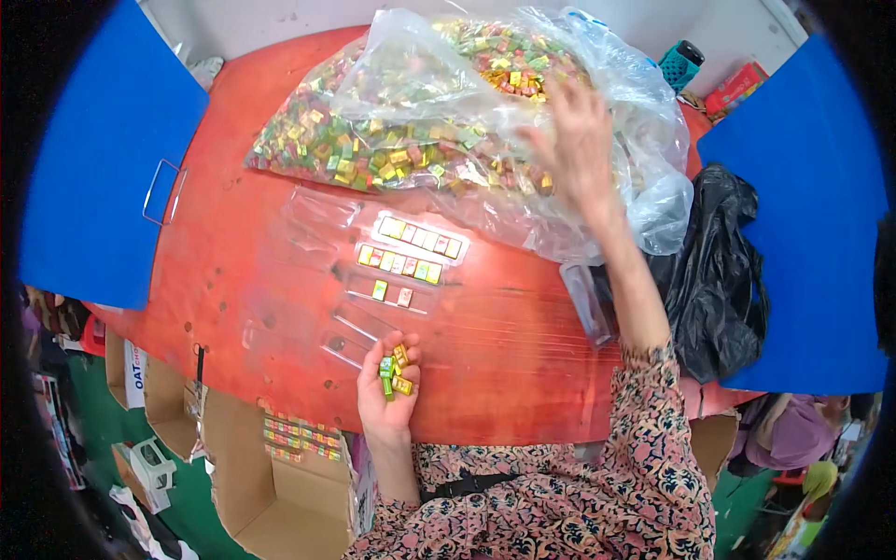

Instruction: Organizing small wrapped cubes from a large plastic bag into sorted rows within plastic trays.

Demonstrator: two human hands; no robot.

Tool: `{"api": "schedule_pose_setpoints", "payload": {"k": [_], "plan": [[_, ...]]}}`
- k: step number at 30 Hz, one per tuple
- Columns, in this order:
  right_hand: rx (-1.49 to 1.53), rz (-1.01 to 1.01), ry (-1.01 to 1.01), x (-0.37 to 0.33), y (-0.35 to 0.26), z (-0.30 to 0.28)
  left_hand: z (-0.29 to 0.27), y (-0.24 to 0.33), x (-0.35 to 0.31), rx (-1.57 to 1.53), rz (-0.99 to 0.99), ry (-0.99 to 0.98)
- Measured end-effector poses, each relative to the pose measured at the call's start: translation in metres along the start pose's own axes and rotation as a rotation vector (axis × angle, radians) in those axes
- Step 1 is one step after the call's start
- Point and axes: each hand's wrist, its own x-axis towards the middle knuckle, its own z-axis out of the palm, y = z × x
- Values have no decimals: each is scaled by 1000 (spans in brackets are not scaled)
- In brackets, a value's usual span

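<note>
My left hand [385, 397] is palm up near the table's front edge, cupped around several small wrapped candies [401, 384] in green and yellow. My right hand [581, 140] is over the opening of a large clear plastic bag [644, 112], slightly blurred, its thumb and fingers apart; I make out nothing in it. Small wrapped candies [397, 161] in yellow, green and red fill the bag. Between bag and left hand lies a clear plastic tray [350, 322] with narrow slots. Two slots hold rows of candies [399, 264]; another holds a green candy [380, 289] and a pink one [404, 296].
Blue panels [112, 159] flank the red table [233, 224]. A black plastic bag [714, 280] and a clear container [588, 303] lie at the right. An open cardboard box [299, 495] stands below the front edge, with packed candies [303, 437] at its rim.
</note>
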Motion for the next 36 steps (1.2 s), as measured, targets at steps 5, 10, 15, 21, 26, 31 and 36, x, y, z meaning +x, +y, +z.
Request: {"api": "schedule_pose_setpoints", "payload": {"k": [5,10,15,21,26,31,36], "plan": [[277,310,-647,-50,82,50,13,-18,8,66,-69,59],[350,312,-603,-102,-2,55,18,-27,23,112,-139,79],[363,222,-456,-114,-2,56,65,-40,45,233,-186,49],[893,597,-651,-99,32,54,125,-46,101,376,-187,-57],[619,780,-251,-73,49,39,193,-56,158,464,-188,-87],[114,697,-325,-96,85,65,226,-93,254,918,121,-165],[151,589,-270,-78,76,88,194,-81,326,1303,415,-71]]}}
